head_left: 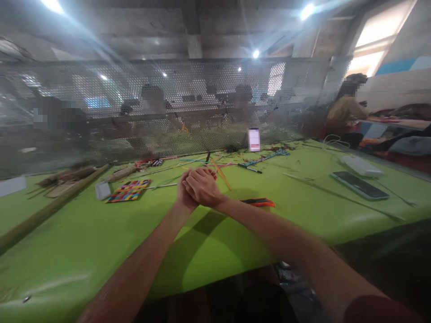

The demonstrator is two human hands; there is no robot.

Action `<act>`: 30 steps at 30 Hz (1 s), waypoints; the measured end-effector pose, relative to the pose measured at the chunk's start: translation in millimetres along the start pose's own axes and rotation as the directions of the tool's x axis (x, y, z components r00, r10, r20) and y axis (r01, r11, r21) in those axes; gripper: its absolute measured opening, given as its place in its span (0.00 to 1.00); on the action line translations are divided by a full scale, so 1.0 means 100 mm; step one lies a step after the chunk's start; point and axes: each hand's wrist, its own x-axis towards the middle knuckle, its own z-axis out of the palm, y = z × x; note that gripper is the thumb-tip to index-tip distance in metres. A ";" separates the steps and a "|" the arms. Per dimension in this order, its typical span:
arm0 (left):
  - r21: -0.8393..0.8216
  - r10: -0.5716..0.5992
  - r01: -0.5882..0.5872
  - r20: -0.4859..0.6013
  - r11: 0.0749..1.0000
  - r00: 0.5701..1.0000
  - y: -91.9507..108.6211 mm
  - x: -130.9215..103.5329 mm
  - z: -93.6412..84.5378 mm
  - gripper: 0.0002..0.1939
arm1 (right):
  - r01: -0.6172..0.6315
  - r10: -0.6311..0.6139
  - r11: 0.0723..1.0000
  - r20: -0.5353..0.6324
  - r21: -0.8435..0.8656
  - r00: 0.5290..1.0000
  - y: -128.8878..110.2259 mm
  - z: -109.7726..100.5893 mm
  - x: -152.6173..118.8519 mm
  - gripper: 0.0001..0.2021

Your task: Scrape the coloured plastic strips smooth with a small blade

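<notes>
My left hand [184,192] and my right hand [204,185] are clasped together above the green table [111,242], both arms stretched forward. The right hand folds over the left, and the fingers of both are closed. No object shows in either one; the space between the palms is hidden. Just right of the hands, partly behind my right forearm, lies an orange and black tool [266,202]. Thin orange strips [222,174] lie right behind the hands. To their left is a mat woven of multicoloured strips [129,190], with a small white object [103,191] beside it.
A long bamboo pole [57,204] crosses the left side. A black pen [249,168] lies near the middle, before an upright lit phone [254,139]. Another phone [359,185] and a white box [361,166] lie right. A perforated metal screen [202,103] borders the back; people sit beyond.
</notes>
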 end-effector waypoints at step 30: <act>-0.065 0.021 -0.048 -0.372 0.997 0.928 0.04 0.06 0.02 0.20 | -0.120 0.113 0.992 0.145 0.038 0.983 0.06 0.08 -0.08 0.17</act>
